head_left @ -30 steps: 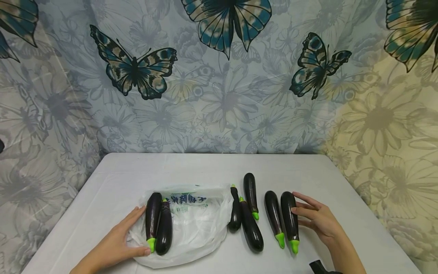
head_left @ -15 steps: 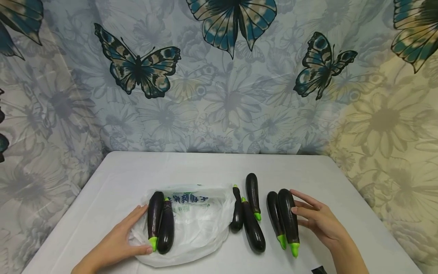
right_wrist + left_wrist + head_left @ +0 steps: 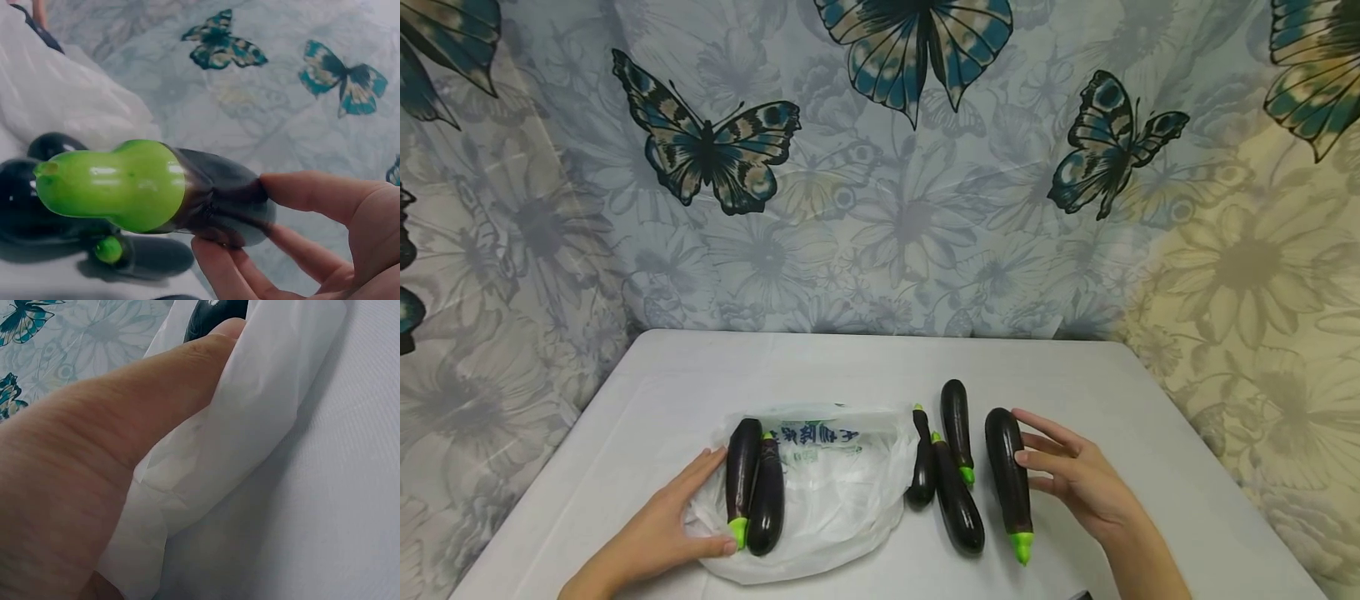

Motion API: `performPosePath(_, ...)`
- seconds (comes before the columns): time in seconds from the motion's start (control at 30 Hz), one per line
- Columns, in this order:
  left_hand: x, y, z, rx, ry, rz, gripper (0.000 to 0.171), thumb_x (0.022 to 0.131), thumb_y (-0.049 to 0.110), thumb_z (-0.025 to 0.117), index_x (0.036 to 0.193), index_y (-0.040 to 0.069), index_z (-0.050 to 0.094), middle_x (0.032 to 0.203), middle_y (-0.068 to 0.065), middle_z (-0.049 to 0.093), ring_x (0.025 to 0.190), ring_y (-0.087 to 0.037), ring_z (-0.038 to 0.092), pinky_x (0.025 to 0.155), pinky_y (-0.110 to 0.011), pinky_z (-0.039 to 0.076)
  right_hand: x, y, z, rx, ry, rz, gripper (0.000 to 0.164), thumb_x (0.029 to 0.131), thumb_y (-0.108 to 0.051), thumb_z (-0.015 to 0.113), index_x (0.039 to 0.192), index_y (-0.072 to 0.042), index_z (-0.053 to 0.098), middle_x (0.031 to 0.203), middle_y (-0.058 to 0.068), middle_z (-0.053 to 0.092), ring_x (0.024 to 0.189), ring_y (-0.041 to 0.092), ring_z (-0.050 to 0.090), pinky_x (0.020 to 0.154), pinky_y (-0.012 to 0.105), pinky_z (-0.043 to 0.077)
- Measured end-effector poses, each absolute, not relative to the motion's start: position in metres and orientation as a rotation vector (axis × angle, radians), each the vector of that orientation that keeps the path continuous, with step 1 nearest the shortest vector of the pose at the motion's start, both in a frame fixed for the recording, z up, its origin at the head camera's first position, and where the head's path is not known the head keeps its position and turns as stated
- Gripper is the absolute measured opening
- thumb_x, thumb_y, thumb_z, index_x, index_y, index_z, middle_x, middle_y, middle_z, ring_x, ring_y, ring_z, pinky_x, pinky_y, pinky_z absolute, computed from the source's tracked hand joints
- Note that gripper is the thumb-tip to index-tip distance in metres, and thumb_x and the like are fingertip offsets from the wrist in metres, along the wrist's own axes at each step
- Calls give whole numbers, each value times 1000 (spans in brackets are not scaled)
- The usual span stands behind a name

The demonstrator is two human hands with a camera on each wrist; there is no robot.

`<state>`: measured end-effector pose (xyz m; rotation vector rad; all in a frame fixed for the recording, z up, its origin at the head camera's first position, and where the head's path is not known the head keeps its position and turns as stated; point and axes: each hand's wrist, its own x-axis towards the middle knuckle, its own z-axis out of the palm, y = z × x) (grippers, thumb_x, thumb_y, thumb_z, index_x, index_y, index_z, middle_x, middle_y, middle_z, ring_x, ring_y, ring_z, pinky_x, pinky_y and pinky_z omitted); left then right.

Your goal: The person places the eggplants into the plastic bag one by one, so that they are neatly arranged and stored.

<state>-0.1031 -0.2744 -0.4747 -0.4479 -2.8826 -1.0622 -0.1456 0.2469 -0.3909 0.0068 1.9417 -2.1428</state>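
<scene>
My right hand (image 3: 1078,479) grips a dark purple eggplant (image 3: 1009,475) between thumb and fingers, with its green stem end toward me. In the right wrist view the same eggplant (image 3: 150,187) is held above other eggplants. My left hand (image 3: 662,525) holds the left edge of a white plastic bag (image 3: 842,500), its thumb by the stem of one eggplant (image 3: 743,475). A second eggplant (image 3: 767,500) lies beside that one at the bag's left side. I cannot tell whether these two are on the bag or inside its mouth. The left wrist view shows the thumb against the film.
Between bag and right hand, more eggplants lie on the white table (image 3: 850,367): a small one (image 3: 921,467), one further back (image 3: 955,425) and one slanting forward (image 3: 958,508). A dark object (image 3: 1081,595) shows at the front edge. Butterfly-patterned cloth (image 3: 880,250) stands behind the table.
The right hand has moved left with its eggplant, which now covers the one that lay beside it. The left hand stays at the bag. The head view has shifted slightly.
</scene>
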Motion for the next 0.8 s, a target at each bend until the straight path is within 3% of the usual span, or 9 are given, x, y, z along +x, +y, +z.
performPosePath(0.23,-104,-275,-474,-444,-2886,-1079,111,66,59,84,154,12,36,153,-25,31,136,-48,30,97,-71,32,-148,224,-384,61,2009,-2083,64,88,-6,72,147,-13,48,148,22,36,118,20,55,89,41,51)
performPosePath(0.5,-104,-275,-475,-438,-2884,-1078,111,66,60,84,154,13,35,154,-24,31,137,-47,30,98,-70,32,-148,196,-383,48,1948,-2134,67,86,-2,72,148,-9,46,138,19,50,110,27,61,87,42,52)
performPosePath(0.8,-104,-275,-476,-439,-2878,-1076,112,65,60,84,153,12,36,153,-25,31,136,-47,30,98,-70,32,-148,155,-379,84,1878,-2256,70,80,3,75,144,-8,50,139,23,45,107,29,62,83,43,55)
